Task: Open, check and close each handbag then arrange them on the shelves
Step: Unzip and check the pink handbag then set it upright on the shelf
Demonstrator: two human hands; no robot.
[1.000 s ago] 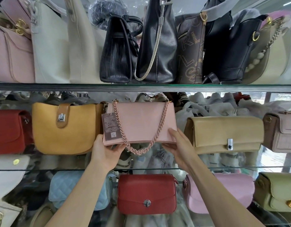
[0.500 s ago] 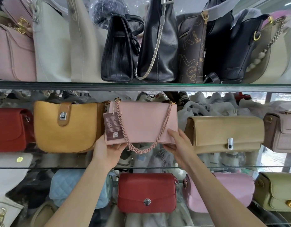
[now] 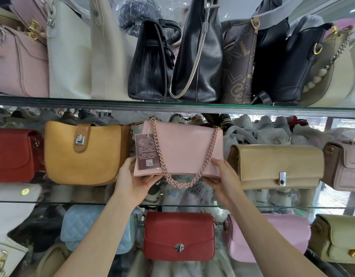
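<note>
A pale pink flap handbag (image 3: 184, 148) with a pink chain strap and a brown hang tag (image 3: 146, 152) is held up at the middle glass shelf (image 3: 272, 206), its flap shut. My left hand (image 3: 132, 179) grips its lower left corner from below. My right hand (image 3: 222, 179) holds its lower right corner, thumb on the front. The chain loop hangs down between my hands. The bag sits in the gap between a mustard bag (image 3: 84, 152) and a tan flap bag (image 3: 276, 164).
The top shelf (image 3: 172, 105) carries pink, cream, black and brown bags. A red bag (image 3: 13, 152) and a mauve bag (image 3: 344, 166) flank the middle row. Below stand a light blue quilted bag (image 3: 82, 226), a red bag (image 3: 178, 234), a pink bag (image 3: 272, 236) and an olive bag (image 3: 336, 238).
Both hands have carried the pink bag slightly up and deeper into the gap on the middle shelf. Their grip on the lower corners is the same.
</note>
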